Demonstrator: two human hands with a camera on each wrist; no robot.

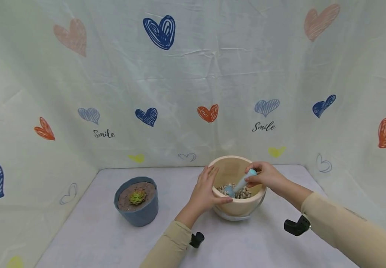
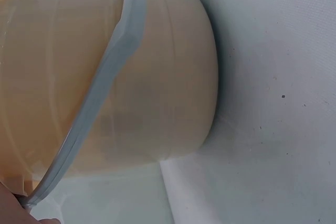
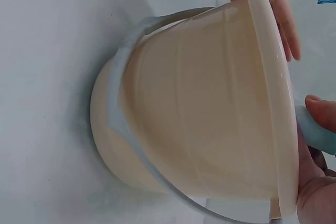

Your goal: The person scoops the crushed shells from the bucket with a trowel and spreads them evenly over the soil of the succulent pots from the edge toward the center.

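Light-blue tool [image 1: 242, 182], probably a scoop, is sitting inside the cream bucket [image 1: 233, 208], its lower end resting in the mixed pebbles [image 1: 244, 193]. Work is looking like it's mid-way, my judgement: tool is already in hand and reaching the pebbles, bucket is being steadied, but pebbles are remaining in the bucket and no load is showing lifted out. How much is left, can't tell; the lower end is partly hiding among the stones.

Tool's long axis is slanting: handle end pointing up and right in the head view, working end pointing down and left.

Right hand [image 1: 264, 176] is gripping the handle, fingers and thumb curling round it. Left hand [image 1: 203, 193] is resting on the bucket's left rim, fingers spreading wide and fairly straight, thumb lying along the near edge.

Bucket is standing seemingly upright, its grey carrying handle [image 2: 134, 19] hanging down outside the wall.

Farther left, well apart, a blue-grey pot [image 1: 141, 217] is standing on the worktop [image 1: 89, 230], holding brown soil [image 1: 122, 201] and a green succulent [image 1: 137, 197]. Heart-printed sheeting [image 1: 193, 82] is hanging behind.
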